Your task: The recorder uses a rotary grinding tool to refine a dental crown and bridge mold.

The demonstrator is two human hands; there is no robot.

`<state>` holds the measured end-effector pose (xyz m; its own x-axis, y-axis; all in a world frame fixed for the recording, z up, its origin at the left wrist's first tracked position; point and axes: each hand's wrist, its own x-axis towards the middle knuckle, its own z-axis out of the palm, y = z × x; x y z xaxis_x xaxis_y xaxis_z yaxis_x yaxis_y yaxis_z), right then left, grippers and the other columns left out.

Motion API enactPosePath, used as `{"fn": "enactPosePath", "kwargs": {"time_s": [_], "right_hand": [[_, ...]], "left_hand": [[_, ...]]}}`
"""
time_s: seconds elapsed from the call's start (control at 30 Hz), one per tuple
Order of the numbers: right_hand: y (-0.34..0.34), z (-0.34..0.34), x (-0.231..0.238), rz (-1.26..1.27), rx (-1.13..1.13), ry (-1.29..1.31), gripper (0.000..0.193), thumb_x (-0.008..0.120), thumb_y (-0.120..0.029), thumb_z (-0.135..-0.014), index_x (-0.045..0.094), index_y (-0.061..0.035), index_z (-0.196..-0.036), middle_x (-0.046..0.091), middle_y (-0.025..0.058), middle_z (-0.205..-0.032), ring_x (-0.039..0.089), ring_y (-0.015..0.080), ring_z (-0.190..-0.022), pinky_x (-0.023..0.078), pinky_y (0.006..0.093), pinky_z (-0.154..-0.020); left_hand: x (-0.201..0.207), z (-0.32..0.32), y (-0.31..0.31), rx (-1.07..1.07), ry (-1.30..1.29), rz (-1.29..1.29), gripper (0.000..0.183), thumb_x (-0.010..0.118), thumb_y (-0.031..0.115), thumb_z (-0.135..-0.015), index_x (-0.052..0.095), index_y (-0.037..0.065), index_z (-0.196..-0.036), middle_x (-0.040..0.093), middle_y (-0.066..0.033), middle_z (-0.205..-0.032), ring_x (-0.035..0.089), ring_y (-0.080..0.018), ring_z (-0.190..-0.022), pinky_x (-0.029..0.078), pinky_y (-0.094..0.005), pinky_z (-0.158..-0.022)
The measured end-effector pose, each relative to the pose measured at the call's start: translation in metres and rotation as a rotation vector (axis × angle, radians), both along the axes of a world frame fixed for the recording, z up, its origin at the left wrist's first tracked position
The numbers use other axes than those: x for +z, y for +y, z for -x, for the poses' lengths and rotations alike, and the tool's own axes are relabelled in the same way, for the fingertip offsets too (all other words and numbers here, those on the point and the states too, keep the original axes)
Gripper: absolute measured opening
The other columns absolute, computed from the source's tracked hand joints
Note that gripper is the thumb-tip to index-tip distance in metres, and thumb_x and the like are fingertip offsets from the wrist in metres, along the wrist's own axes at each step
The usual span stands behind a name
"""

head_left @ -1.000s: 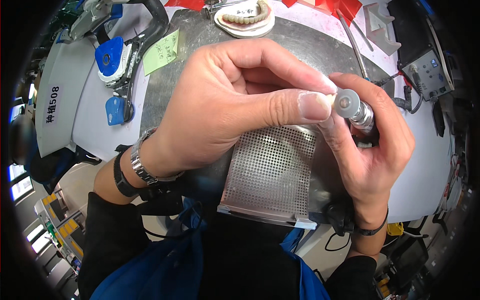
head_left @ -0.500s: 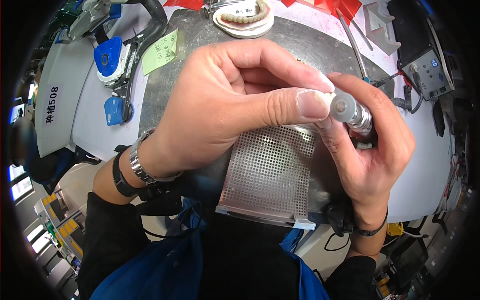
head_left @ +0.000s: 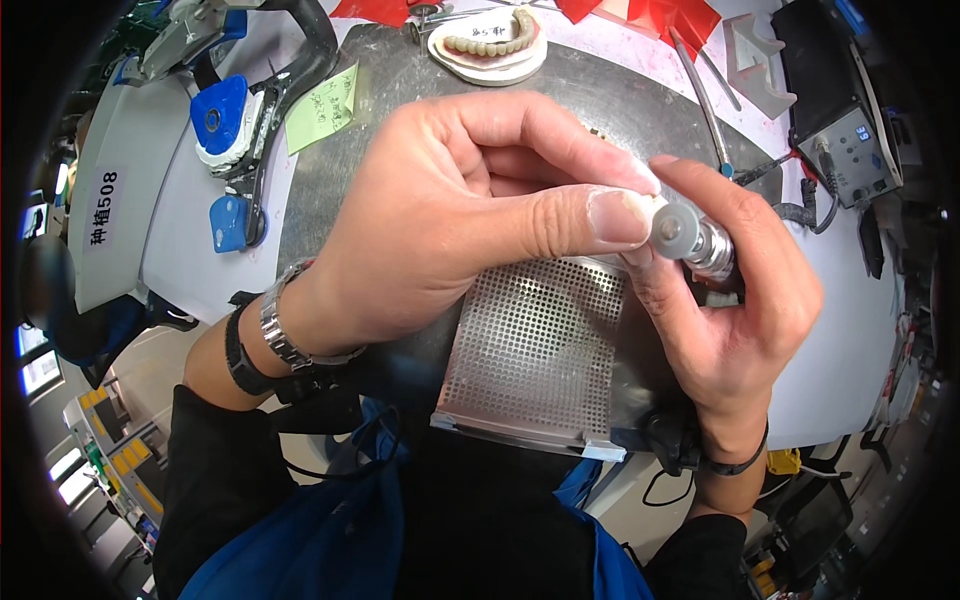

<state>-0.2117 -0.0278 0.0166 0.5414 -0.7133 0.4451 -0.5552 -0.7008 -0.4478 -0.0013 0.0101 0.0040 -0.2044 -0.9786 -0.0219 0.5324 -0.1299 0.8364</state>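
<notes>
Handpiece (head_left: 713,252) sits slightly farther left and nearer the body than before.
Left hand (head_left: 430,210) pinches a pale piece (head_left: 655,204); right hand (head_left: 762,315) grips the handpiece, beyond the perforated plate's (head_left: 535,350) near edge.

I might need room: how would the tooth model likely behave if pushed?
The tooth model is probably stiff, as its thick pale base looks like plaster. It seems unlikely to roll, sitting low and flat. Its raised teeth might chip if knocked.

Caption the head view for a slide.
Left hand pinches a small pale piece beside the grey disc of a silver tool in the right hand.
</notes>
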Motion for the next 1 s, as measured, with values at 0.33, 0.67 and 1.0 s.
{"fn": "enactPosePath", "kwargs": {"time_s": [0.33,0.67,1.0], "right_hand": [[0.0012,-0.0007,0.0027,-0.024,0.004,0.038,0.03,0.084,-0.01,-0.073,0.071,0.0016,-0.097,0.07,0.0109,-0.083,0.066,0.0202,-0.069,0.05,0.0283,-0.063],[0.0003,0.0016,0.0012,0.013,-0.029,-0.005,0.034,0.084,-0.007,-0.07,0.071,0.001,-0.1,0.07,0.0115,-0.085,0.066,0.0211,-0.069,0.049,0.0283,-0.063],[-0.0018,-0.0031,-0.0022,0.04,-0.025,-0.095,0.035,0.084,-0.007,-0.069,0.071,0.0013,-0.1,0.071,0.0106,-0.085,0.064,0.0174,-0.068,0.048,0.0272,-0.063]], "left_hand": [[-0.0017,-0.0007,-0.0015,-0.023,-0.069,-0.01,0.019,0.068,-0.002,-0.091,0.058,-0.003,-0.107,0.07,-0.0161,-0.104,0.071,-0.0214,-0.1,0.058,-0.0325,-0.091],[-0.0003,-0.0039,-0.002,-0.057,-0.084,-0.001,0.019,0.067,-0.001,-0.092,0.057,-0.002,-0.108,0.069,-0.0158,-0.107,0.07,-0.0204,-0.1,0.057,-0.0308,-0.091],[0.0015,-0.0059,-0.0021,-0.092,-0.039,-0.026,0.019,0.068,0.0,-0.092,0.058,-0.001,-0.108,0.069,-0.0142,-0.108,0.069,-0.0177,-0.103,0.056,-0.0291,-0.091]]}}
